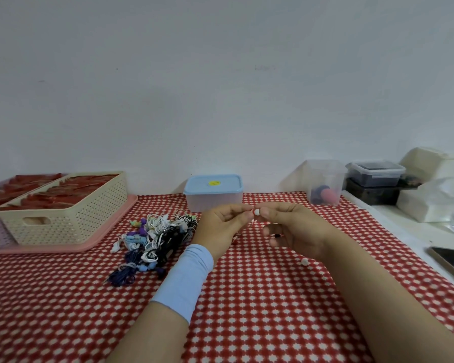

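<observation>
Far left corner of the tabletop [247,297]: basket [71,218] sits on a tray [110,229]. Lidded box [213,192] stands at the far edge, centre, against the wall. Heap of cords [155,239] lies between basket and box, nearer the middle. Open tub [325,183] is at the far right corner, with stacked boxes [375,184] just right of it. Phone [451,263] lies past the right edge. Left hand [220,226] and right hand [296,231] meet above the centre, pinching a bead [257,212] between them. Loose bead [304,262] lies under the right wrist.
</observation>
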{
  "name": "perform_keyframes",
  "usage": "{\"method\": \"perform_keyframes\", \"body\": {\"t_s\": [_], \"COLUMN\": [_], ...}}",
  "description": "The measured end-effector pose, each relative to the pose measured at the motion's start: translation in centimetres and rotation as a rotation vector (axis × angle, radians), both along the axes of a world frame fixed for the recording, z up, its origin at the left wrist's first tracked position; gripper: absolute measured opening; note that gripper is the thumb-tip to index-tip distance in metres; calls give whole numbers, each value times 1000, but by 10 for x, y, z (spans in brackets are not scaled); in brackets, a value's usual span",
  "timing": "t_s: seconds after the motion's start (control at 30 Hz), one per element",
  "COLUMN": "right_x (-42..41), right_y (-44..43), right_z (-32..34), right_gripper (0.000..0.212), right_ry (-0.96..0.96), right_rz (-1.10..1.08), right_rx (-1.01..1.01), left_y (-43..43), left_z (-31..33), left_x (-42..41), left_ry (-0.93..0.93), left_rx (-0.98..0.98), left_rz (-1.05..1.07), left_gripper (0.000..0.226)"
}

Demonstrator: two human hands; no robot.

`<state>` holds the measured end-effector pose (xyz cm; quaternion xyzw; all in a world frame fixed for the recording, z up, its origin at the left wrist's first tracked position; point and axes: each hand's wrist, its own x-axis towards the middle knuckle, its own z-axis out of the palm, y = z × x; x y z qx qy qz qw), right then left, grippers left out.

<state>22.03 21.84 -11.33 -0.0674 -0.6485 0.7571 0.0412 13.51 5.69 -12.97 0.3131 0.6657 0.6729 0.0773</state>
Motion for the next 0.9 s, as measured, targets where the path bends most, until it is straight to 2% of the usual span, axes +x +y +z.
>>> {"method": "perform_keyframes", "body": {"t_s": [0.23,0.37,0.57,0.67,0.73,0.83,0.9], "right_x": [-1,-1,0,0,0,-1,-5], "right_y": [-1,1,1,0,-4,-8,-7], "right_z": [-2,-2,-2,-1,1,1,-3], "right_gripper": [22,24,29,31,29,20,18], "right_ry": [-7,-14,-87,-57,-7,34,64], "right_rz": [-61,-30,-58,-30,-78,-281,-357], "right_rx": [67,51,75,73,146,390,541], "left_y": [-2,-3,-5,-7,-9,-15,-21], "left_z": [1,2,3,4,6,12,14], "left_x": [-2,-2,-1,-3,-7,-14,-18], "left_ry": [6,-30,43,-15,31,121,129], "left_rx": [-34,-32,-123,-104,-111,-155,-159], "left_rz": [-5,-19,-33,-58,-34,-28,-7], "left_gripper": [11,11,12,11,17,33,31]}}
